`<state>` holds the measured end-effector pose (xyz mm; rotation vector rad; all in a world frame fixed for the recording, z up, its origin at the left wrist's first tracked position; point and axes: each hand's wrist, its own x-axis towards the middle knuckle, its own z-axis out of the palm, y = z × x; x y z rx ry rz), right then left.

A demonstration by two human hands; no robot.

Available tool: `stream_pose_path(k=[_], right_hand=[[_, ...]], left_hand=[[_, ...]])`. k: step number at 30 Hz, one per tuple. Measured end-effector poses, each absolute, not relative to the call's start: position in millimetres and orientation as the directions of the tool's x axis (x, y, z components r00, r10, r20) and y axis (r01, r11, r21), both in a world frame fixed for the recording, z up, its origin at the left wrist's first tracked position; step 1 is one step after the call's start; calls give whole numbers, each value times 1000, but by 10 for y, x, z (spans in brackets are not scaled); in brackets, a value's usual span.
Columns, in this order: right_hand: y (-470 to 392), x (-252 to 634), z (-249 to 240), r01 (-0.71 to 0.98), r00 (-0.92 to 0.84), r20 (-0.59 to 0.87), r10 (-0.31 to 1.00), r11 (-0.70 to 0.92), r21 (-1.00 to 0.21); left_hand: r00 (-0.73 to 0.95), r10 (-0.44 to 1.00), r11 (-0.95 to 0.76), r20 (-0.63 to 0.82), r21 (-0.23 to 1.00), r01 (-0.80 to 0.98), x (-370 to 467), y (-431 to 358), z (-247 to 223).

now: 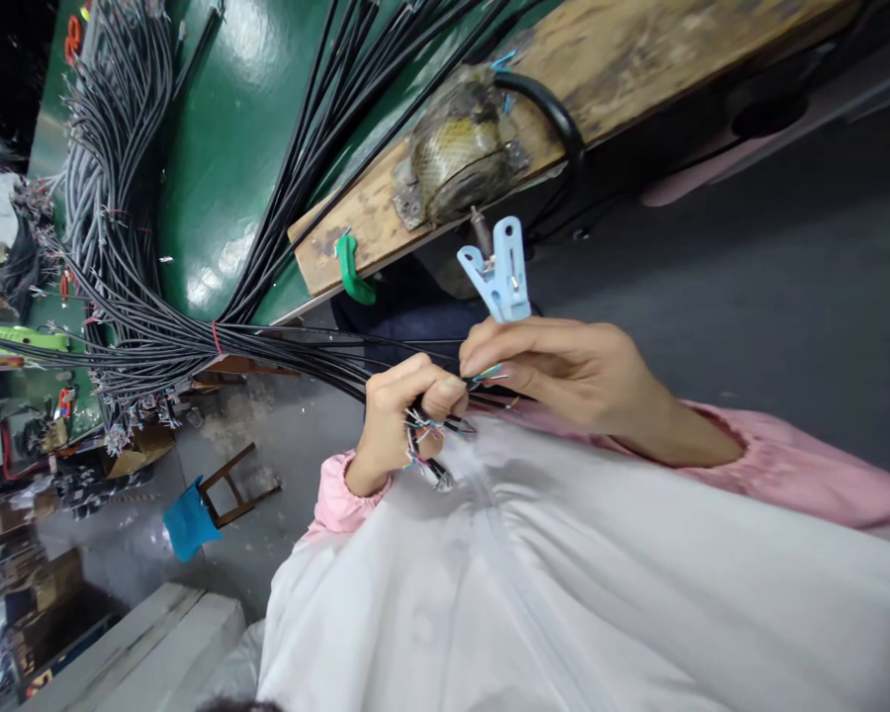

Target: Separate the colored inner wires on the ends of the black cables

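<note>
Black cables (297, 353), tied with a red band, run from the green table to my left hand (404, 415). That hand is closed round their ends, and stripped coloured wires poke out below its fingers. My right hand (571, 371) pinches the thin coloured wires (489, 373) of a cable end, close beside the left fingertips. Just above the right fingers, a light blue clip (500, 272) sits at the metal shaft of a worn motor-like device (464, 148).
The device is mounted on a wooden board (600, 69) along the green table (215, 198). More cables (119, 129) lie there. A green hook-shaped piece (352, 269) is on the board's edge. A blue-seated stool (193, 519) stands on the floor.
</note>
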<state>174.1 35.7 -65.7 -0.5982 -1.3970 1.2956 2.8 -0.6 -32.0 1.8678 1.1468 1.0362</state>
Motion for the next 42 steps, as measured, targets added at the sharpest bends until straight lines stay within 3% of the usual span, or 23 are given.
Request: stream_pose_path(k=[5, 13, 16, 20, 27, 31, 33, 37, 42], right_hand=[[354, 1758, -636, -282, -282, 323, 904, 243, -928], [378, 1820, -561, -38, -263, 497, 827, 506, -862], [357, 1825, -559, 27, -257, 513, 819, 537, -843], [349, 1832, -534, 47, -296, 538, 790, 574, -817], [372, 1928, -448, 259, -281, 714, 641, 768, -586], [376, 2000, -476, 240, -154, 658, 737, 674, -699], [365, 1991, -492, 150, -224, 637, 737, 672, -725], [326, 1915, -479, 81, -324, 645, 692, 699, -710], [314, 1902, -426, 215, -308, 658, 687, 724, -655]], left_hand=[[283, 918, -375, 280, 844, 383, 42, 2, -274], [115, 905, -416, 409, 799, 435, 130, -37, -457], [201, 852, -519, 483, 738, 430, 145, -54, -448], [359, 861, -496, 359, 747, 442, 96, -56, -298], [522, 793, -527, 313, 782, 332, 18, 41, -109], [484, 828, -469, 284, 824, 319, 9, 10, -61], [480, 839, -452, 256, 820, 352, 5, -19, -64], [392, 859, -468, 331, 817, 337, 39, -47, -161], [172, 901, -433, 398, 808, 400, 156, -18, -267]])
